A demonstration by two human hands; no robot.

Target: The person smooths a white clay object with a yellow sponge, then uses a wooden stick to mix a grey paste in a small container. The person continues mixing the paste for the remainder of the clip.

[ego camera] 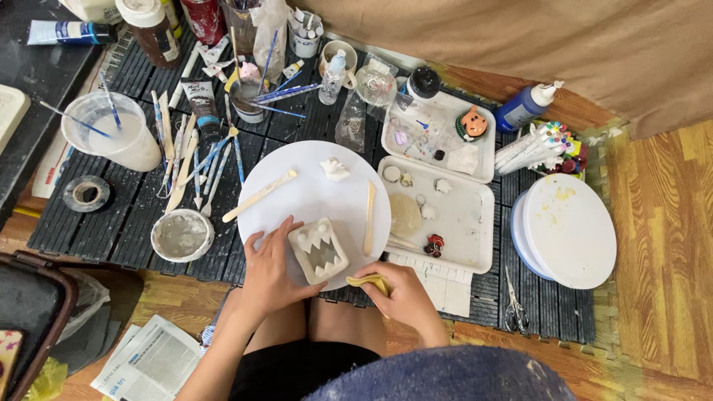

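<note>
At the bottom edge of the frame the person's knees and dark shorts are partly cut off, and a blurred blue-grey cloth hides the lower right. Just above, the right hand (405, 293) has its grip closed on a small yellow sponge (369, 281), which is mostly hidden under the fingers. To the left, the left hand (269, 271) has its grip clamped on the side of a white clay piece (319, 250), fingers along its left edge and thumb on its near corner. The piece is squarish and matte, with rounded corners and a raised rim, and a zigzag of darker and paler triangles runs across its middle.

It sits at the near edge of a round white board (312, 189) in the centre of the frame, on a dark slatted mat (134, 223). Farther up the board lie two pale wooden modelling sticks (260, 194) and a small white clay lump (335, 169). To the right stands a shallow white tray (464, 223) with small beads and a pale clay disc. At the left is a small bowl of cloudy water (182, 235), and beyond it a translucent cup (111, 130) with brushes. Bottles and tubes crowd the upper edge, several of them cut off.
</note>
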